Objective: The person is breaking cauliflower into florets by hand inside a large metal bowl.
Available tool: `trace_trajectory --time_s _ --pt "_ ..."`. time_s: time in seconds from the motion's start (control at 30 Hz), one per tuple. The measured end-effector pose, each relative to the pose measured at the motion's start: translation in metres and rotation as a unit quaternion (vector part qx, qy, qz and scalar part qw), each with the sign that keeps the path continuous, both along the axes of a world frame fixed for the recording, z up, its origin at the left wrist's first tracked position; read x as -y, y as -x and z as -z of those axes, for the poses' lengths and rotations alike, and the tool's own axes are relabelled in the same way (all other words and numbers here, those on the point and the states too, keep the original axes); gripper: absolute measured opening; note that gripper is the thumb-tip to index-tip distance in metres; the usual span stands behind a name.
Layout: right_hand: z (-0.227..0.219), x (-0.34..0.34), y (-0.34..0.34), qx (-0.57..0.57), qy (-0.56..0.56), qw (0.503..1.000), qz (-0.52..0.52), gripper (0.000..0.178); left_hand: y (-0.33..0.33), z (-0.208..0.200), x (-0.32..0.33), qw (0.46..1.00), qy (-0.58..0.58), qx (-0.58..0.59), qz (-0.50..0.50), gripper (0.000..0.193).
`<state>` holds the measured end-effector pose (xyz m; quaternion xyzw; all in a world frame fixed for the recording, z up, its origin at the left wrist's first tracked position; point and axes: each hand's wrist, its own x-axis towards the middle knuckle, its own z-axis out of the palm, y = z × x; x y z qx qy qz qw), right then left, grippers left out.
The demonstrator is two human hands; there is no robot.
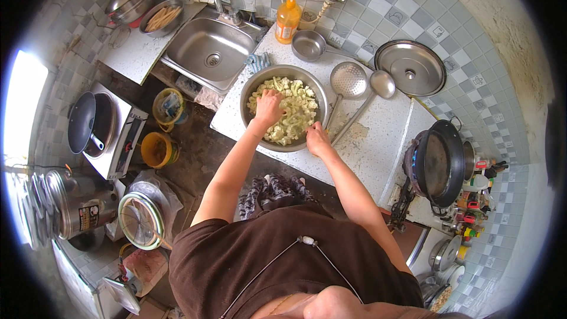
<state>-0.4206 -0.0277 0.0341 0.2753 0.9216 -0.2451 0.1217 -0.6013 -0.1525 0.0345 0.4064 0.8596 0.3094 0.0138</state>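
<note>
A wide metal bowl (323, 108) full of chopped pale-green cauliflower (293, 119) stands on the speckled white counter in front of me. My left hand (270, 106) reaches into its left side, fingers curled down among the florets, tips partly hidden. At the near right, my right hand (319, 140) is closed on the bowl's rim. Just right of the bowl lie a round skimmer (349, 79) and a ladle (383, 84), handles toward me. A blue-and-white cloth (258, 62) sits behind the bowl's left edge.
Behind are a steel sink (208, 53), an orange pump bottle (287, 19), a small saucepan (308, 45) and a round metal lid (410, 67). A black wok (440, 165) stands on a burner at right. Buckets, including a yellow one (158, 149), and a frying pan (82, 121) are left.
</note>
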Motion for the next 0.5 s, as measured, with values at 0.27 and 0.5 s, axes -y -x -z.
trace_trajectory --time_s 0.27,0.5 --pt "0.024 -0.007 0.002 -0.013 0.050 0.996 0.068 0.028 0.020 0.050 -0.067 0.992 0.025 0.056 -0.112 0.023" --pt "0.004 -0.002 0.000 0.000 -0.031 0.999 -0.021 0.027 0.007 0.059 -0.069 0.990 0.049 0.126 -0.049 0.016"
